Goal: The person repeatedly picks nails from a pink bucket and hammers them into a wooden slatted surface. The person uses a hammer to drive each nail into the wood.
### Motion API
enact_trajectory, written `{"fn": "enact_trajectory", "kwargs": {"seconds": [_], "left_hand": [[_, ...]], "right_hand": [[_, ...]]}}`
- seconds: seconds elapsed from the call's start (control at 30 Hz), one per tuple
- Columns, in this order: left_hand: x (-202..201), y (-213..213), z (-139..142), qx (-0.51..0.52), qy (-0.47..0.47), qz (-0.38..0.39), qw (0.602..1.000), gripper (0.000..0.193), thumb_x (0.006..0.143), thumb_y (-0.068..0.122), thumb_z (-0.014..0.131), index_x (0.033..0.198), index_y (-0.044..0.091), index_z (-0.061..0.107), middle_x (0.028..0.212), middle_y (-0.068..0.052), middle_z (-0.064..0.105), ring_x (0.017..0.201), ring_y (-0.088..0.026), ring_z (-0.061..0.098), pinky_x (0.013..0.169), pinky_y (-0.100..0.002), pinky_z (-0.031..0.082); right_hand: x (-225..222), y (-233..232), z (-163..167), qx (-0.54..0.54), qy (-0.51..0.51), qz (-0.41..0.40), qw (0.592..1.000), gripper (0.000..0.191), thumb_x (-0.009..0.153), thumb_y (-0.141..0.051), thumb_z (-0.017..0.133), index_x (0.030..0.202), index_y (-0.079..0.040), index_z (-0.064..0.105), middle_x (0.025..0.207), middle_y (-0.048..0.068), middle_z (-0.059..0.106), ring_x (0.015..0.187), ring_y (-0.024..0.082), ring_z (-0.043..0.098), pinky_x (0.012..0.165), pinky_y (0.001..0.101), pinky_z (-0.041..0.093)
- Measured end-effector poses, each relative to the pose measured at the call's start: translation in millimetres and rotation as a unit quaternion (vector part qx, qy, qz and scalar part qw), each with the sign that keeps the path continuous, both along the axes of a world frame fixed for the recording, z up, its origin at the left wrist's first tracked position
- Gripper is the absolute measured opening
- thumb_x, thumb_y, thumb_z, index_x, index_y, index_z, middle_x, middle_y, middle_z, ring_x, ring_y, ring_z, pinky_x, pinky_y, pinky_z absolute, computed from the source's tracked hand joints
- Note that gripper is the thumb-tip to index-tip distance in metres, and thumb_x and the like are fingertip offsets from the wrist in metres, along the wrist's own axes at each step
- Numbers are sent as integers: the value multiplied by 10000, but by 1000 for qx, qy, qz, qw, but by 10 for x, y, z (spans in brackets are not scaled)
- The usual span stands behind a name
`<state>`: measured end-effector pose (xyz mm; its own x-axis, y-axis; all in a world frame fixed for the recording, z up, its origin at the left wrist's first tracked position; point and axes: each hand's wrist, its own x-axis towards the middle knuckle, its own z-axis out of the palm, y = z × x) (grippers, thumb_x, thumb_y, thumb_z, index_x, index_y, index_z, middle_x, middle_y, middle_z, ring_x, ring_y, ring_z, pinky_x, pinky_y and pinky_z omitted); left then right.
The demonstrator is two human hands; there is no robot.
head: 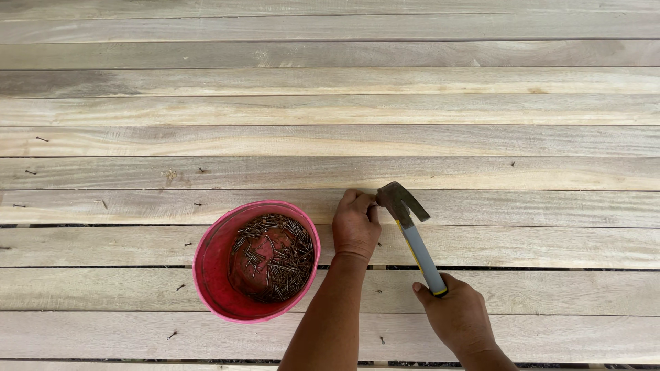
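Observation:
My left hand (355,224) rests on a wooden plank (481,206), its fingers pinched together at the plank's surface; whether a nail sits between the fingertips I cannot tell. My right hand (457,317) grips the end of a claw hammer (411,233) with a grey and yellow handle. The hammer's steel head lies right against my left fingertips. A pink bucket (210,264) holding several dark nails (275,257) stands just left of my left hand.
Pale wooden planks (330,110) run left to right across the whole view, with narrow dark gaps between the nearer ones. Several nails (199,170) stick up from the boards at the left, and one nail (513,164) at the right.

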<state>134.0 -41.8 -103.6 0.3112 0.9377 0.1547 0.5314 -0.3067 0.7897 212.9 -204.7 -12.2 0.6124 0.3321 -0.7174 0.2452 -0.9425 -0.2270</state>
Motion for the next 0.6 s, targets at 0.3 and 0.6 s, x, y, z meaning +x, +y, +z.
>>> {"fn": "enact_trajectory", "kwargs": {"seconds": [0.3,0.6], "left_hand": [[-8,11,-56,-74,-66,39,994,267,792,-116,655,949,39,504,1012,-101,530,767,-235,614,690,-356,575],[-9,25,-79,-15,-45,19,999,219,804,-95,660,916,30,519,1011,-136,553,830,-318,600,706,-407,541]], "right_hand": [[52,23,98,86,22,-43,995,462,931,-465,689,1114,-45,755,633,110,658,568,183,636,610,394,583],[111,-15,8,38,6,-2,999,447,944,-456,701,1156,-66,755,668,108,683,584,196,638,646,403,571]]}}
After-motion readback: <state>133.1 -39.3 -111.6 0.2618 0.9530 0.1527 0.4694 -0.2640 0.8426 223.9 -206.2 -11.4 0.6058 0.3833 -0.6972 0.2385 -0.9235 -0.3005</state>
